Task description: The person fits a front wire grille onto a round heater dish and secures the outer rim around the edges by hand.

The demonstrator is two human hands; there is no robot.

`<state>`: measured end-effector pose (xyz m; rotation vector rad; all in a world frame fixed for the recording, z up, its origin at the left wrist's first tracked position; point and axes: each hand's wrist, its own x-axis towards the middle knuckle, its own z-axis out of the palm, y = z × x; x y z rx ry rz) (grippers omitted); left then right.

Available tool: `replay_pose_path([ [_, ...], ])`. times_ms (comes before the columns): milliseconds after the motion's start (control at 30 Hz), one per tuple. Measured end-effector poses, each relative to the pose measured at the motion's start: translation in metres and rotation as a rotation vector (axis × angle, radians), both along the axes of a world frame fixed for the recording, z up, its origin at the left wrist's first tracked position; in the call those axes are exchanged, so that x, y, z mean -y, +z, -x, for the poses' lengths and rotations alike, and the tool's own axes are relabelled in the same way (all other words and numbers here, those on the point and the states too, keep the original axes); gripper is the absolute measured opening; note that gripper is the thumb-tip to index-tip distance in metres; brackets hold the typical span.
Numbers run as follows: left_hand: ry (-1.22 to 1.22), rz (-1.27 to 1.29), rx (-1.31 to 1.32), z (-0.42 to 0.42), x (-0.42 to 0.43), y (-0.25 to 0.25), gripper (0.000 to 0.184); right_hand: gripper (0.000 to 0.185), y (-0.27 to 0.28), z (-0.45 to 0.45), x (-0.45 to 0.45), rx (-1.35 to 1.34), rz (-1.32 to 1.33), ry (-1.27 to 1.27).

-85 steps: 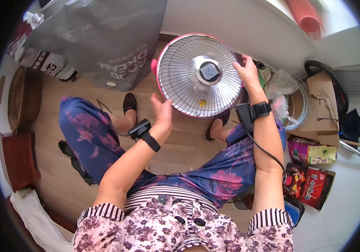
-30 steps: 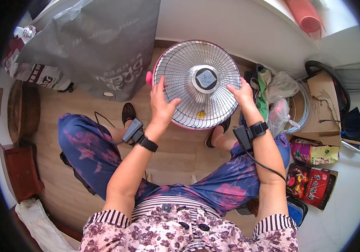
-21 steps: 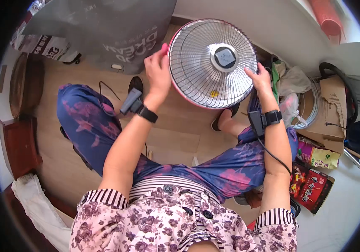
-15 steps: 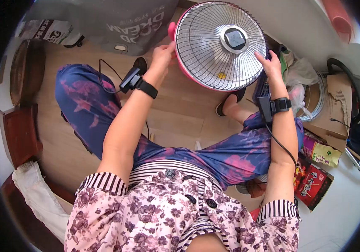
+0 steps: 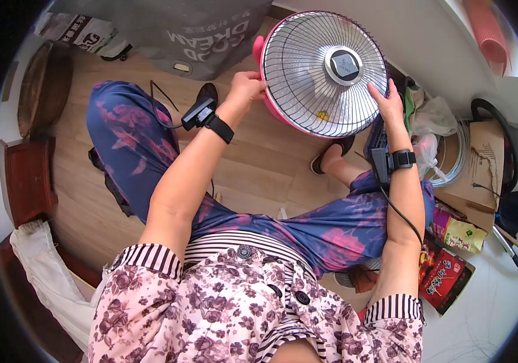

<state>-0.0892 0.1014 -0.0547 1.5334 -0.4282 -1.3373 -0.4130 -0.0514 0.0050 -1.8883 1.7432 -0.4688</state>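
Observation:
A round dish heater with a black wire grille, silvery reflector and pink rim is held up in front of me, its grille facing my camera. My left hand is closed on the pink edge at its left; the fingertips go partly behind the rim. On the opposite side, my right hand grips the edge with the thumb over the grille and the other fingers around the back. A silver disc with a dark label sits at the grille's centre. The heater's back and base are hidden.
A large grey bag stands at the back left. Along the right lie plastic bags, a torn cardboard box, coiled tubing and a red box. Wooden furniture lines the left.
The heater has shifted slightly right and down in view, with both hands still on its edge. My left hand has moved along with it, and the background has shifted a little.

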Motion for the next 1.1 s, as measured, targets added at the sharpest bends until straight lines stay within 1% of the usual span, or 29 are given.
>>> replay_pose_path([
  [67,-0.002,0.008,-0.036,0.003,-0.001,0.005,0.025,0.099,0.006,-0.004,-0.004,-0.023,0.007,0.0],
  [300,-0.011,-0.021,-0.004,0.008,0.002,-0.003,0.024,0.101,0.013,-0.008,-0.006,-0.106,0.017,0.026],
  [400,-0.007,-0.033,0.006,0.008,0.002,-0.003,0.023,0.1,0.008,-0.005,-0.004,-0.033,-0.015,0.059],
  [500,-0.029,-0.066,0.022,0.008,0.003,0.004,0.023,0.099,0.0,-0.008,-0.003,-0.312,0.05,0.01],
  [533,-0.047,-0.084,0.033,0.008,0.002,0.009,0.024,0.088,0.009,-0.018,-0.015,-0.368,0.146,-0.044],
  [567,-0.066,-0.101,0.044,0.009,0.002,0.014,0.025,0.082,0.02,-0.026,-0.026,-0.345,0.216,-0.014],
  [633,-0.045,-0.104,0.041,0.008,0.005,0.005,0.023,0.07,0.045,-0.044,-0.046,-0.3,0.359,0.049],
  [667,-0.033,-0.106,0.04,0.007,0.006,0.002,0.021,0.053,0.057,-0.055,-0.058,-0.232,0.378,0.067],
  [700,-0.032,-0.1,0.047,0.008,0.006,0.004,0.021,0.048,0.065,-0.064,-0.066,-0.146,0.268,0.087],
  [767,-0.029,-0.091,0.063,0.009,0.005,0.009,0.021,0.046,0.066,-0.073,-0.084,-0.045,0.054,0.167],
  [833,-0.032,-0.07,0.07,0.008,0.007,0.004,0.021,0.048,0.051,-0.077,-0.1,-0.219,0.334,0.332],
  [867,-0.034,-0.06,0.076,0.008,0.007,0.001,0.021,0.05,0.05,-0.078,-0.104,-0.241,0.419,0.376],
  [967,-0.036,-0.05,0.117,0.008,0.008,-0.003,0.021,0.052,0.052,-0.086,-0.109,-0.355,0.381,0.344],
  [1000,-0.044,-0.045,0.15,0.008,0.008,-0.007,0.02,0.052,0.054,-0.088,-0.109,-0.319,0.364,0.318],
  [1100,-0.036,-0.049,0.157,0.008,0.01,-0.015,0.019,0.053,0.053,-0.09,-0.112,-0.344,0.365,0.332],
])
